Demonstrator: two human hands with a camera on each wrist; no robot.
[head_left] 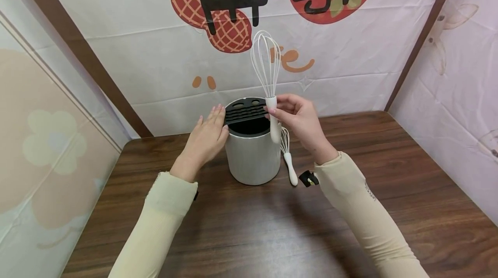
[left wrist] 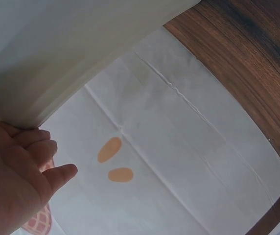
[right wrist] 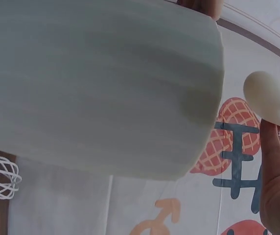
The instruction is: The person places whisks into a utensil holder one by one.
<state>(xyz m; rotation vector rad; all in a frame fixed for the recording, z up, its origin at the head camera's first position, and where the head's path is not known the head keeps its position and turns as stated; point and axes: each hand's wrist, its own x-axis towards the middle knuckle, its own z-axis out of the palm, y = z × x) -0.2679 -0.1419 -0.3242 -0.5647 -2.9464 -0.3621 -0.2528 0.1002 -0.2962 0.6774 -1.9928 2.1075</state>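
A white whisk [head_left: 274, 118] stands upright, wires up, in my right hand [head_left: 301, 116], which pinches its handle between thumb and fingers just above the holder's right rim. The whisk's handle end [right wrist: 265, 93] shows in the right wrist view. Below it is a round white utensil holder [head_left: 253, 161] with a black slotted insert [head_left: 245, 111] across the back of its mouth. My left hand [head_left: 206, 135] rests against the holder's left side with fingers extended near the rim. In the left wrist view that hand [left wrist: 17, 166] touches the holder's wall [left wrist: 57, 63].
A smaller white whisk [head_left: 289, 167] lies on the wooden table [head_left: 241, 226] just right of the holder. A small black object [head_left: 308, 178] shows beside my right cuff. Behind the table hangs a printed white backdrop [head_left: 155, 66], with more panels at both sides.
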